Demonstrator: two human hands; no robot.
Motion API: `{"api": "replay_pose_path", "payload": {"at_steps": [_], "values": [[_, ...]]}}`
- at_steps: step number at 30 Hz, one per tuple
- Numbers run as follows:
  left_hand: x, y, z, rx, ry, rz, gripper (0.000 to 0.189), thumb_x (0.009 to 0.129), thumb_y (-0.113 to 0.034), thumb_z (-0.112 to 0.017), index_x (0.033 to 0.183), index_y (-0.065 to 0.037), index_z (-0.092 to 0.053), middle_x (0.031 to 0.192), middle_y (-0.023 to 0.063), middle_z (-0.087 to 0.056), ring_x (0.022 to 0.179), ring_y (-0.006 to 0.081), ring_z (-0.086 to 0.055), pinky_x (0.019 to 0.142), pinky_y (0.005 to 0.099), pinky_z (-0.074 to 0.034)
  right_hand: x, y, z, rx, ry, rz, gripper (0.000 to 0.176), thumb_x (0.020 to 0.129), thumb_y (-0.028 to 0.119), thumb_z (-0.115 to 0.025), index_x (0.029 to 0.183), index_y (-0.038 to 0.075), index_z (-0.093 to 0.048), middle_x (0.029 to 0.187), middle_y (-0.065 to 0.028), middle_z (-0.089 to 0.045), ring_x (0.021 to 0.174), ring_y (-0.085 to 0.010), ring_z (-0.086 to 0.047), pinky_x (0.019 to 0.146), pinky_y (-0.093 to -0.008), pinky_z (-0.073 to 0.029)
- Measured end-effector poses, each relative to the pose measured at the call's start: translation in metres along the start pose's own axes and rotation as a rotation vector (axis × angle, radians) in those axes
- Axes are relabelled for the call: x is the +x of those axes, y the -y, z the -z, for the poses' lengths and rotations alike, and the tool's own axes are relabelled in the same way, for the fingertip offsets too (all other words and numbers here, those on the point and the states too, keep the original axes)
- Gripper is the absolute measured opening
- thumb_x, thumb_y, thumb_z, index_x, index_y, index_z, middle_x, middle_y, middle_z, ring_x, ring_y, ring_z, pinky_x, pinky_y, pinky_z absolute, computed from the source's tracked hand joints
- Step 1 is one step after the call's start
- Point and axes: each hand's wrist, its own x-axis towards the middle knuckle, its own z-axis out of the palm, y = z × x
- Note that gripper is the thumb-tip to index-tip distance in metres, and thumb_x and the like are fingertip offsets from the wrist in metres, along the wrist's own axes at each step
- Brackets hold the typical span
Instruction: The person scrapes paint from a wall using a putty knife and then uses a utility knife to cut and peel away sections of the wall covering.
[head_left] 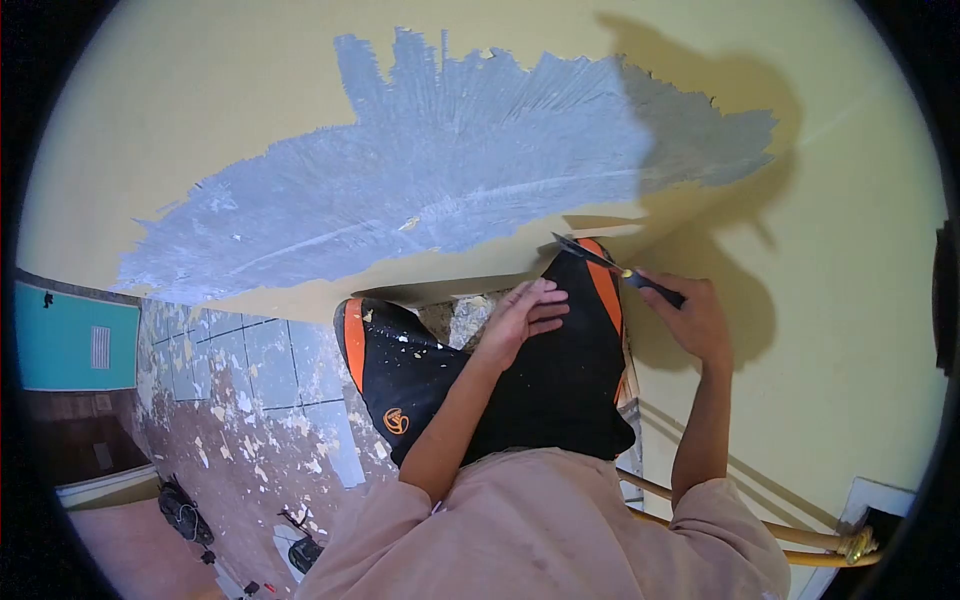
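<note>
In my right hand (688,315) is a scraper (590,252) with a dark blade and a black and yellow handle. My fingers wrap round the handle, and the blade points up and left over my knee, near the wall. My left hand (522,318) is raised above my thigh, its fingers stretched out and holding nothing. Ahead, the yellow wall (230,100) has a large stripped patch (480,150) showing grey-blue beneath, with ragged edges. A small loose flake (409,223) clings to the lower part of the patch.
Paint chips (255,455) litter the tiled floor (245,365) on the left. A black bag (183,512) lies at lower left, beyond a teal panel (75,335). Another yellow wall (850,300) stands close on my right. Wooden poles (805,535) tied together run behind my right elbow.
</note>
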Motion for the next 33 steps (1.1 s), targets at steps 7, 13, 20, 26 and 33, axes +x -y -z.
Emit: {"api": "replay_pose_path", "payload": {"at_steps": [7, 13, 20, 26, 33], "values": [[0.011, 0.03, 0.022, -0.103, -0.249, -0.005, 0.026, 0.091, -0.031, -0.051, 0.1, -0.006, -0.053, 0.095, 0.0068, -0.061, 0.09, 0.0208, -0.059, 0.082, 0.0371, -0.048, 0.052, 0.026, -0.067, -0.095, -0.022, 0.346, 0.027, 0.08, 0.024, -0.066, 0.106, 0.014, -0.067, 0.085, -0.0147, -0.067, 0.066, -0.0191, -0.062, 0.066, -0.0286, -0.048], [-0.013, 0.004, 0.041, -0.251, -0.385, -0.106, 0.018, 0.089, -0.028, -0.051, 0.092, -0.01, -0.051, 0.085, 0.0032, -0.054, 0.084, 0.0174, -0.055, 0.079, 0.0326, -0.047, 0.027, 0.018, -0.045, 0.08, -0.04, 0.183, 0.021, 0.08, 0.023, -0.063, 0.098, 0.014, -0.069, 0.078, -0.0166, -0.064, 0.068, -0.0304, -0.062, 0.062, -0.037, -0.049], [0.011, 0.013, 0.029, -0.174, -0.263, 0.011, 0.025, 0.09, -0.033, -0.05, 0.099, -0.01, -0.052, 0.093, 0.0057, -0.057, 0.088, 0.0197, -0.057, 0.08, 0.0348, -0.047, 0.024, 0.031, -0.069, -0.015, -0.141, 0.172, 0.023, 0.08, 0.021, -0.064, 0.099, 0.01, -0.068, 0.082, -0.0165, -0.065, 0.072, -0.0321, -0.063, 0.065, -0.0347, -0.05], [-0.018, -0.002, -0.002, 0.092, -0.019, 0.086, 0.053, 0.092, -0.047, -0.043, 0.122, -0.004, -0.045, 0.114, 0.0121, -0.056, 0.101, 0.0227, -0.056, 0.085, 0.0382, -0.046, -0.012, -0.015, -0.079, 0.405, -0.086, 0.005, 0.034, 0.087, 0.024, -0.058, 0.118, 0.01, -0.058, 0.086, -0.0122, -0.067, 0.077, -0.0216, -0.063, 0.068, -0.0323, -0.049], [-0.047, 0.001, -0.072, 0.687, 0.129, -0.156, 0.059, 0.095, -0.04, -0.042, 0.138, -0.001, -0.03, 0.129, 0.0119, -0.045, 0.116, 0.0208, -0.045, 0.097, 0.0302, -0.035, -0.046, 0.023, -0.15, 1.2, -0.311, -0.185, 0.052, 0.09, 0.007, -0.049, 0.139, 0.012, -0.03, 0.105, -0.0078, -0.053, 0.085, -0.0141, -0.054, 0.073, -0.0265, -0.046]]}}
